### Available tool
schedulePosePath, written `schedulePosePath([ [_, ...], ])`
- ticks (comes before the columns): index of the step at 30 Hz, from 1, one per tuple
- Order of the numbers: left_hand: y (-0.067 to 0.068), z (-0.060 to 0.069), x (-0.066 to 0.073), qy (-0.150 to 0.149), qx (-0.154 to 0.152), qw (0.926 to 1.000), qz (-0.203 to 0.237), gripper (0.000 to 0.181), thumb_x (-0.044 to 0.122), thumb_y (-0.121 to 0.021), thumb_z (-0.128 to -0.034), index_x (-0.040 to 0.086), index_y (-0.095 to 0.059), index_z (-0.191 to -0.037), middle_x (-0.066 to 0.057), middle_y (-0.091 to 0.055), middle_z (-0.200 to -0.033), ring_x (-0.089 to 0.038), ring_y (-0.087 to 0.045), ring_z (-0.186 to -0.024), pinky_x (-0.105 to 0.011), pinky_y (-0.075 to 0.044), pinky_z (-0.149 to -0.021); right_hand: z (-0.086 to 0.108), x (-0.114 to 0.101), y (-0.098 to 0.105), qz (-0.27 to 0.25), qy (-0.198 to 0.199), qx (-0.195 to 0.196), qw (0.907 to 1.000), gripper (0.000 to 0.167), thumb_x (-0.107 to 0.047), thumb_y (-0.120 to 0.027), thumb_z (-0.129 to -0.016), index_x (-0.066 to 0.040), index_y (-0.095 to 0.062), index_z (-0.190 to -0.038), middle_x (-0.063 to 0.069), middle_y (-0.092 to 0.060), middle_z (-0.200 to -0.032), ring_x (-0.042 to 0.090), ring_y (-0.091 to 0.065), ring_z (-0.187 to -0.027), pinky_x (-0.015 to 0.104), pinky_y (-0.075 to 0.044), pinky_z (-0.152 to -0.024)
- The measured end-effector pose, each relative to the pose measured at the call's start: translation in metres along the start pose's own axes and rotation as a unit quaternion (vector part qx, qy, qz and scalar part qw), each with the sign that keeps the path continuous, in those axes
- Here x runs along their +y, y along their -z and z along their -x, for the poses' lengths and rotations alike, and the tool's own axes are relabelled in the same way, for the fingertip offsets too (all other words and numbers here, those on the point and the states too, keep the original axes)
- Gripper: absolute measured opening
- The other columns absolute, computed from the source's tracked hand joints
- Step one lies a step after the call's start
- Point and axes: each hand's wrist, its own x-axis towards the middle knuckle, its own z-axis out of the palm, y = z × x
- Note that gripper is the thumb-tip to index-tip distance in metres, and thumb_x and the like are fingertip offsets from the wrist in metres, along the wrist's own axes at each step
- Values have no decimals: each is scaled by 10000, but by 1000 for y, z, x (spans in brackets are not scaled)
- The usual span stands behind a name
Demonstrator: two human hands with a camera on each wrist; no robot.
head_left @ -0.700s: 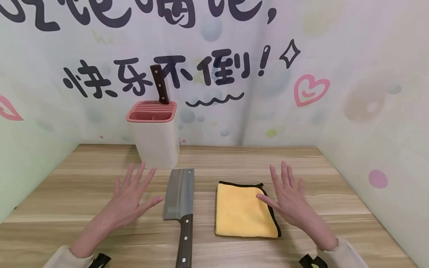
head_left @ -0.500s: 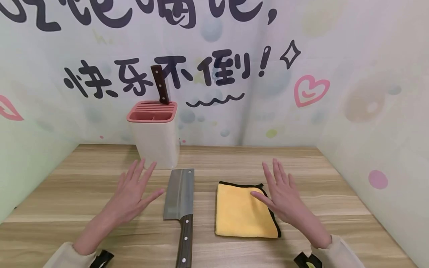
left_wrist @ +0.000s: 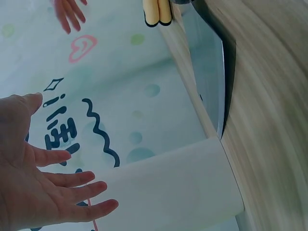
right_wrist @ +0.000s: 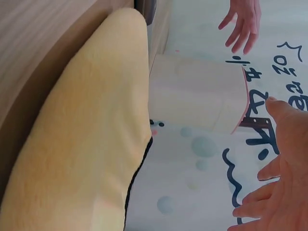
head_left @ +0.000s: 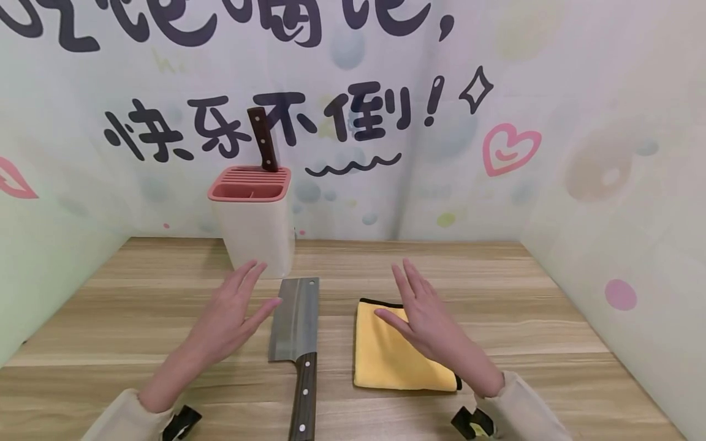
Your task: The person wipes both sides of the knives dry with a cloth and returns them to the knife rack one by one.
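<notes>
A cleaver (head_left: 296,321) with a dark riveted handle lies flat on the wooden table, its handle toward me. To its right is a folded yellow cloth (head_left: 380,355) with black edging. My left hand (head_left: 225,321), fingers extended, hovers just left of the cleaver's blade and holds nothing. Above the cloth hangs my right hand (head_left: 430,315), also with straight fingers, covering part of the cloth's right side. Both wrist views show the hands in the air, palms bare.
A white knife block (head_left: 254,236) with a pink slotted top stands at the back left, a dark-handled knife (head_left: 263,139) upright in it. Behind the table (head_left: 529,306) is a printed wall covering (head_left: 353,202); side walls flank it.
Both hands have moved inward toward each other, the right one farther, now over more of the cloth. The cleaver, cloth and knife block stay where they were.
</notes>
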Motion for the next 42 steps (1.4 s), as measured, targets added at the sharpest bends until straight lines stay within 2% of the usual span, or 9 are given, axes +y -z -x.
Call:
schedulePosePath([
  [5, -4, 0, 4, 227, -365, 9990, 139, 571, 311, -572, -862, -54, -398, -1265, -260, -408, -1260, -396, -396, -1156, -544, -354, -932, -6, -9, -6, -187, 86, -115, 9997, 734, -416, -486, -891, 34, -184, -1386, 266, -190, -1411, 389, -251, -1277, 517, -280, -1004],
  [14, -17, 2, 8, 142, -466, 9986, 180, 532, 232, -660, -801, -74, -463, -1189, -238, -505, -1162, -374, -479, -1083, -492, -412, -895, -15, -23, -18, -510, 72, -540, 9972, 685, -423, -451, -906, 41, -249, -1367, 239, -234, -1406, 361, -291, -1265, 466, -318, -999],
  [19, -21, 4, 13, 293, -726, 9968, 159, 507, 227, -665, -791, -85, -494, -1153, -245, -529, -1123, -375, -506, -1042, -483, -437, -870, -16, -29, -29, -556, 94, -833, 9949, 671, -437, -415, -916, 52, -275, -1352, 250, -279, -1381, 368, -333, -1238, 455, -342, -985],
  [22, -24, 6, 15, 280, -854, 9959, 72, 476, 219, -678, -776, -87, -523, -1107, -257, -546, -1076, -379, -533, -992, -472, -462, -839, -17, -33, -35, -619, 183, -1023, 9927, 668, -438, -398, -922, 69, -285, -1341, 254, -302, -1367, 361, -339, -1237, 444, -343, -987],
  [27, -29, 9, 17, 355, -1189, 9921, 193, 425, 211, -677, -776, -64, -545, -1072, -250, -564, -1047, -375, -555, -958, -461, -484, -801, -18, -39, -43, -875, 231, -1311, 9872, 678, -461, -363, -925, 72, -289, -1337, 256, -319, -1357, 344, -340, -1242, 430, -337, -996],
  [32, -33, 13, 19, 553, -1553, 9856, 377, 300, 200, -669, -784, -16, -585, -975, -155, -598, -961, -295, -583, -881, -399, -509, -734, -21, -46, -50, -1058, 331, -1488, 9826, 634, -443, -358, -935, 59, -325, -1321, 242, -389, -1315, 314, -430, -1180, 411, -384, -962],
  [35, -34, 15, 20, 428, -1664, 9842, 418, 203, 182, -675, -774, 9, -596, -847, -75, -588, -832, -197, -572, -743, -298, -500, -635, -23, -50, -54, -1099, 450, -1540, 9809, 597, -423, -363, -939, 54, -359, -1298, 227, -453, -1262, 290, -493, -1118, 389, -424, -923],
  [38, -36, 17, 20, 274, -1813, 9813, 585, 170, 165, -672, -768, 48, -560, -717, 2, -528, -681, -85, -478, -584, -203, -421, -500, -25, -54, -58, -1120, 548, -1596, 9793, 579, -414, -361, -943, 51, -376, -1288, 211, -494, -1226, 273, -502, -1111, 376, -436, -912],
  [42, -37, 19, 20, 302, -2173, 9714, 905, 233, 188, -660, -780, 94, -495, -644, 65, -428, -567, -12, -351, -481, -165, -318, -409, -27, -58, -63, -1197, 599, -1709, 9762, 557, -388, -365, -948, 55, -392, -1285, 191, -508, -1222, 244, -484, -1136, 363, -427, -926],
])
